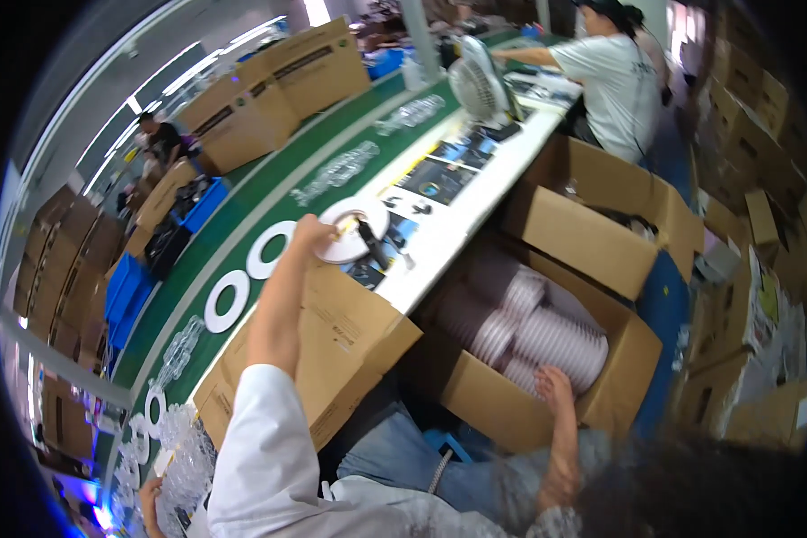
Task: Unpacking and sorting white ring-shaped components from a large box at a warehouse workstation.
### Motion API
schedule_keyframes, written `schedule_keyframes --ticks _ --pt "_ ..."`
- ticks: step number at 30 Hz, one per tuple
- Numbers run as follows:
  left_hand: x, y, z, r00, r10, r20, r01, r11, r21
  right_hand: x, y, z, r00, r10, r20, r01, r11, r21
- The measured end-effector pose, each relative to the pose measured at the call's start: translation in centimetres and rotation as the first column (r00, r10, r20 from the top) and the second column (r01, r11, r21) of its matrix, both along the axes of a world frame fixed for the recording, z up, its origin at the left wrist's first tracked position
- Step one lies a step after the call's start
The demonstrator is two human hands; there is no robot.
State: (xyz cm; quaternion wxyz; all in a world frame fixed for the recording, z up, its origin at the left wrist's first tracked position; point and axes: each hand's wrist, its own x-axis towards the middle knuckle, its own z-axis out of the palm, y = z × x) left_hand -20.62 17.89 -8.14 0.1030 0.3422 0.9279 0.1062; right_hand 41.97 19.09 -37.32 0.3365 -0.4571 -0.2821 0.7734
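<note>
My left hand (315, 235) reaches out over the workbench, its fingers closed on the left side of a flat white ring (340, 252). A black part (373, 244) with a slim body lies at the ring's right side. My right hand (554, 387) hangs over an open cardboard box (475, 394) at my right, its fingers loosely bent and apart, nothing visible in them. Stacked pale ring-shaped discs (560, 345) fill that box, close to my right fingertips. Whether those fingers touch the discs is unclear.
A cardboard sheet (332, 332) leans at the bench edge before me. White rings (227, 301) and clear plastic pieces (336, 172) lie along the green belt (269, 193). A white fan (477, 85) stands farther up. A co-worker (614, 76) stands beyond another open box (574, 233).
</note>
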Motion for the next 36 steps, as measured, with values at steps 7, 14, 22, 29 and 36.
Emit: schedule_keyframes --ticks 7,14,22,29,36 --pt "2.5 -1.2 8.6 0.692 0.129 -0.71 0.392 0.759 0.52 -0.2 1.2 -1.0 0.985 0.004 0.174 -0.025 0.993 0.119" --pt "31.5 -0.6 11.6 0.898 -0.265 -0.35 0.434 0.417 0.798 0.1 3.5 -5.9 0.913 -0.105 0.393 0.075 0.993 0.091" --pt "38.0 5.6 -27.0 0.686 -0.727 0.027 0.713 0.664 -0.225 -2.0 1.9 -2.6 0.952 -0.057 0.302 0.004 0.985 0.171" --pt "38.0 8.0 -34.0 -0.284 -0.956 0.073 0.597 -0.236 -0.766 1.8 2.6 -3.2 0.952 -0.051 0.301 0.019 0.994 0.108" --pt "39.4 9.5 -29.8 -0.317 -0.882 0.348 0.479 -0.466 -0.744 0.8 3.3 -2.1 0.926 -0.048 0.374 0.002 0.993 0.121"
